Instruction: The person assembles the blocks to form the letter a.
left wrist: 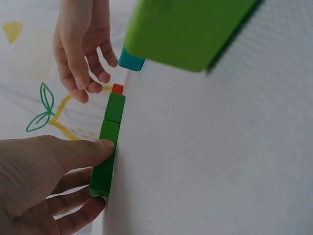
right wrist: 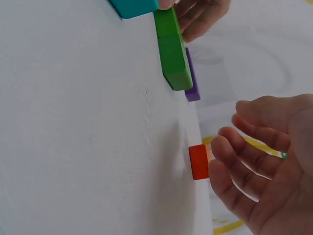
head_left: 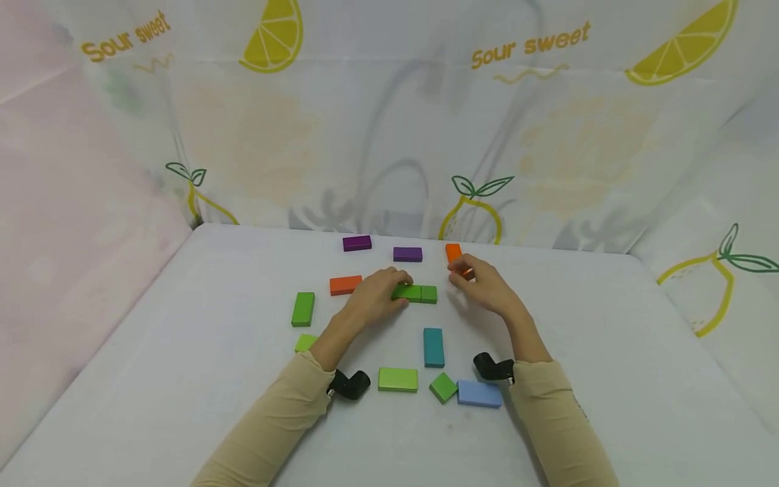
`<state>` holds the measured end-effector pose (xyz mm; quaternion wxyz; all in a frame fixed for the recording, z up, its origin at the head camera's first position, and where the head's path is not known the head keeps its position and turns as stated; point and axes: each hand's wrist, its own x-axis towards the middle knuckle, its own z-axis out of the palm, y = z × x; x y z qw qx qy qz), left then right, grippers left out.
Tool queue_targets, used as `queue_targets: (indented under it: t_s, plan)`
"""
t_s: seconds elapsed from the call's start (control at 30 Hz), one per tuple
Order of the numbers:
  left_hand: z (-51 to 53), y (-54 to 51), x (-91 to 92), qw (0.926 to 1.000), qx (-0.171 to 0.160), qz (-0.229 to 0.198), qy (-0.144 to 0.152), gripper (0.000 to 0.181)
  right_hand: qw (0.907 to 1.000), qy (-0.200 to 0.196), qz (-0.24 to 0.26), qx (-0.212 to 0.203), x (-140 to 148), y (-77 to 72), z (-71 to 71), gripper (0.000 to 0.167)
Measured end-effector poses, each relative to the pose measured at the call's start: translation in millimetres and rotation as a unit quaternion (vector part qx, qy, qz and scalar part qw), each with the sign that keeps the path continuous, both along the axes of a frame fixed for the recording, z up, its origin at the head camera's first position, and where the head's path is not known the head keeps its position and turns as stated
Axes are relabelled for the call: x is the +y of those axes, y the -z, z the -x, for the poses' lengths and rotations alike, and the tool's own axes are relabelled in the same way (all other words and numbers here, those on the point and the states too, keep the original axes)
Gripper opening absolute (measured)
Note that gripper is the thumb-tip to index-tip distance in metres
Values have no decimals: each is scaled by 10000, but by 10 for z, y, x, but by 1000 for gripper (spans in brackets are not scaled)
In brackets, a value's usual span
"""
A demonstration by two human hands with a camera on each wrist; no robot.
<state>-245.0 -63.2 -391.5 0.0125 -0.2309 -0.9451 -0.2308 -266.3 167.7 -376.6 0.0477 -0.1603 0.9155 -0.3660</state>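
A green rectangular block [head_left: 409, 293] lies on the white table, end to end with a smaller green block [head_left: 429, 294] on its right. My left hand [head_left: 379, 296] pinches the longer block at its left end, thumb on the near side, as the left wrist view shows. To the right, my right hand [head_left: 489, 289] hovers with loosely bent fingers. It holds nothing in the right wrist view. Just beyond its fingertips lies an orange block [right wrist: 199, 162], partly covered by the hand in the head view.
Two purple blocks [head_left: 408, 254] lie at the back. An orange-red block [head_left: 344, 285] and a green block [head_left: 303, 309] sit left. Nearer are a teal block [head_left: 434, 348], a lime block [head_left: 398, 379], a green square block [head_left: 443, 387] and a blue block [head_left: 479, 393]. A printed curtain [head_left: 365, 122] stands behind.
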Motion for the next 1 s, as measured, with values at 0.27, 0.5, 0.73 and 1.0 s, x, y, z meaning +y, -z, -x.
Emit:
queue_targets:
  t_s: [0.27,0.5,0.73,1.0]
  plan:
    - [-32,15,-25,10000,-49,-27,20,37,9988,439,204,75,41,28,28,33]
    - [-43,19,-46,9999,-85,-62,30,36,9955,874,294,-226,43,57,56,40]
    - [-38,-14,-29,9996,-258,-9,60,37,9930,1000,105,-620,46,66,119,56]
    - [-30,-32,-9,9994,-329,93,67,38,9908,1124,-287,-690,23,64,239,63]
